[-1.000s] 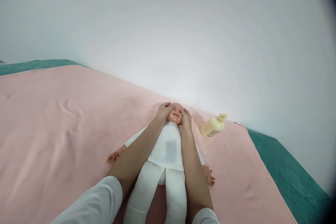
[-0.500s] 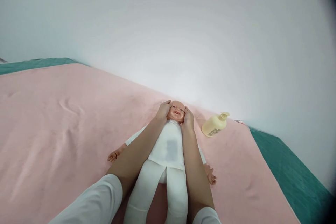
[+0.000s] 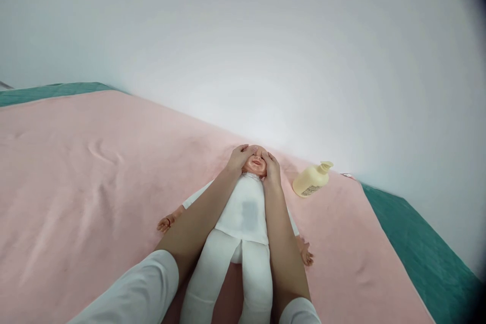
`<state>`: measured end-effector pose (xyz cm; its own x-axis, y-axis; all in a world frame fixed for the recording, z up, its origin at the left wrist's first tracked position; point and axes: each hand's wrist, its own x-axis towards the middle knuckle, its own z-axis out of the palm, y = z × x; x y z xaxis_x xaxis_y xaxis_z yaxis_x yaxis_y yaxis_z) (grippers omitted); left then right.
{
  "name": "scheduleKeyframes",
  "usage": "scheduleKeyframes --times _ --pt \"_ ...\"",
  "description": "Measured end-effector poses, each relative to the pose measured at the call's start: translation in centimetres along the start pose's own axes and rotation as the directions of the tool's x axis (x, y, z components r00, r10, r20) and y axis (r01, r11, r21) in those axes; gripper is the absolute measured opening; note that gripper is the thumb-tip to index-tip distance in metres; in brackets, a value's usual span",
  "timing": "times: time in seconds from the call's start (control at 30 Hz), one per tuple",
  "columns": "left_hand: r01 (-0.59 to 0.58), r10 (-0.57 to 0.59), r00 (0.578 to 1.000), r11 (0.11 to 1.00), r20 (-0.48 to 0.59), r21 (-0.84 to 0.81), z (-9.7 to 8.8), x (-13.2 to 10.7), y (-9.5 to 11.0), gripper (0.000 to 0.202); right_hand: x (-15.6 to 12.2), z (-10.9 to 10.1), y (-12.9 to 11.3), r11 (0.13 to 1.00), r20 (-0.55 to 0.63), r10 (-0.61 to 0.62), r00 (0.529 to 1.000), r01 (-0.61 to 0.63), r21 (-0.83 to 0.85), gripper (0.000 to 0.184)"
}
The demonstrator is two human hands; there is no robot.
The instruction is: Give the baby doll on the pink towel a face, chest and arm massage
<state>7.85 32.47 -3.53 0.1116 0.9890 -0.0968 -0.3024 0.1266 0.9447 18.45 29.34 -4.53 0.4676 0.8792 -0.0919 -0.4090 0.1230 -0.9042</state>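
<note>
Left hand (image 3: 240, 157) and right hand (image 3: 272, 166) are, on my feed, cupped round either side of the head of the doll (image 3: 245, 202), which lies face-up on the pink blanket (image 3: 68, 177). Each thumb now covers an eye; a moment ago both showed. Farther right, I see the yellow pump bottle (image 3: 310, 181) unmoved.

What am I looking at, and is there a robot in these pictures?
No robot here! A person wears one camera on their head, so every picture looks forward and down past their own arms. Their left hand and right hand cup the sides of a doll's head, thumbs over its eye area. The doll, dressed in white, lies on its back on a pink cloth. A yellow pump bottle is on the cloth too, to the right.
</note>
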Motion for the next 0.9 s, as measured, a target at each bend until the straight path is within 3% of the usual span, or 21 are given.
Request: scheduleKeyframes --times 0.2,0.57,0.9 --pt "0.032 -0.032 0.999 0.999 -0.009 0.016 0.0 0.0 0.1 0.049 0.9 -0.5 0.7 0.999 0.022 -0.033 0.999 0.033 -0.029 0.042" --pt "0.037 -0.038 0.999 0.998 -0.008 -0.055 0.2 1.1 -0.8 0.035 1.3 -0.4 0.8 0.998 -0.058 0.027 0.998 -0.024 0.051 0.021" --pt "0.065 -0.067 0.998 0.993 -0.015 -0.103 0.1 2.3 -1.7 0.040 1.9 -0.6 0.7 0.997 -0.088 0.057 0.995 -0.052 0.056 0.025"
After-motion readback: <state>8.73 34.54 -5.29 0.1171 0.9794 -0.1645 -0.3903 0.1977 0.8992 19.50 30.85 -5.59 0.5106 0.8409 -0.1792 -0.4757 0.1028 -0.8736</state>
